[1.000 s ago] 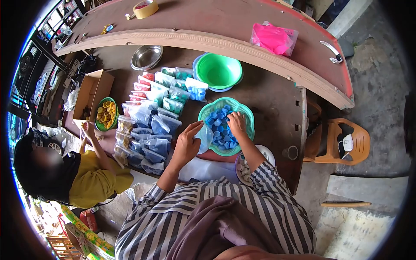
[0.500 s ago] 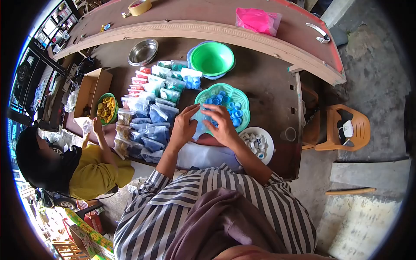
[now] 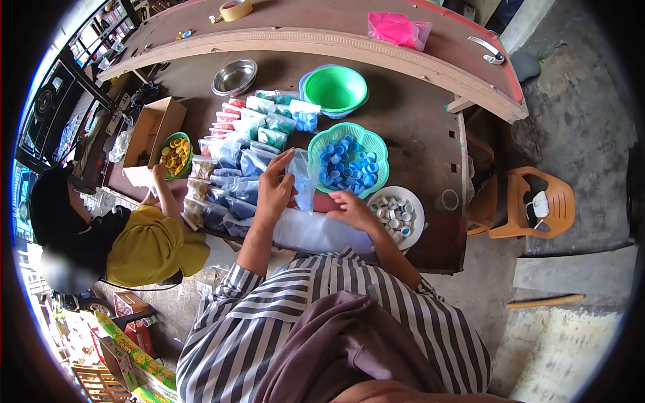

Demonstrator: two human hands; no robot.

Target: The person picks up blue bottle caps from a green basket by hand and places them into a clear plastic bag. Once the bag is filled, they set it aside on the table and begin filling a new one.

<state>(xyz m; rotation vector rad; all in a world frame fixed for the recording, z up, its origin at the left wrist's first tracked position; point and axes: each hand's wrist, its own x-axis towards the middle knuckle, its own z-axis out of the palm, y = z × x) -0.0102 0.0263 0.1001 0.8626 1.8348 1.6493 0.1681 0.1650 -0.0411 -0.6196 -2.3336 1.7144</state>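
Head view — filled bags beside left hand, basket beyond.

Bag contents unclear; co-worker's hand partly hidden.

A steel bowl sits on the wooden table near a green basin stacked in a blue one. On the raised counter lie a roll of tape, a pink bag and a metal handle. A cardboard box stands beside a green basket of yellow caps, where another person in a yellow shirt reaches. An orange plastic chair holds what may be a white device. A glass stands near the table's edge.
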